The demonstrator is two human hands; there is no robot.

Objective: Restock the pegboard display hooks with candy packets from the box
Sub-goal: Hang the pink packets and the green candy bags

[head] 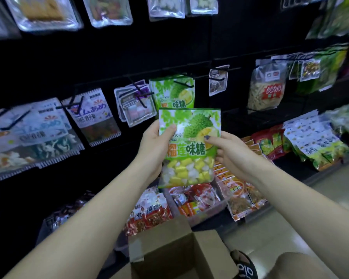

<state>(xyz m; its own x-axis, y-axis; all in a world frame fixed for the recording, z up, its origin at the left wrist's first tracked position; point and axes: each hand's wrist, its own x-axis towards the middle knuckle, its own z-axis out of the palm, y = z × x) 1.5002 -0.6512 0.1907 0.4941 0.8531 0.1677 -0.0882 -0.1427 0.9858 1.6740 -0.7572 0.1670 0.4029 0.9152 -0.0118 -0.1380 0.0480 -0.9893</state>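
Both hands, left (152, 146) and right (229, 151), grasp a durian candy packet (189, 148) upright, just below a matching packet on a hook (172, 92); open box (181, 256) below.

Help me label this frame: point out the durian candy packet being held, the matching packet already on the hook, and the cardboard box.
held durian candy packet (189, 141): head view, on the printed front.
hanging durian candy packet (172, 93): head view, on its green front.
cardboard box (163, 236): head view, on the rear flap.
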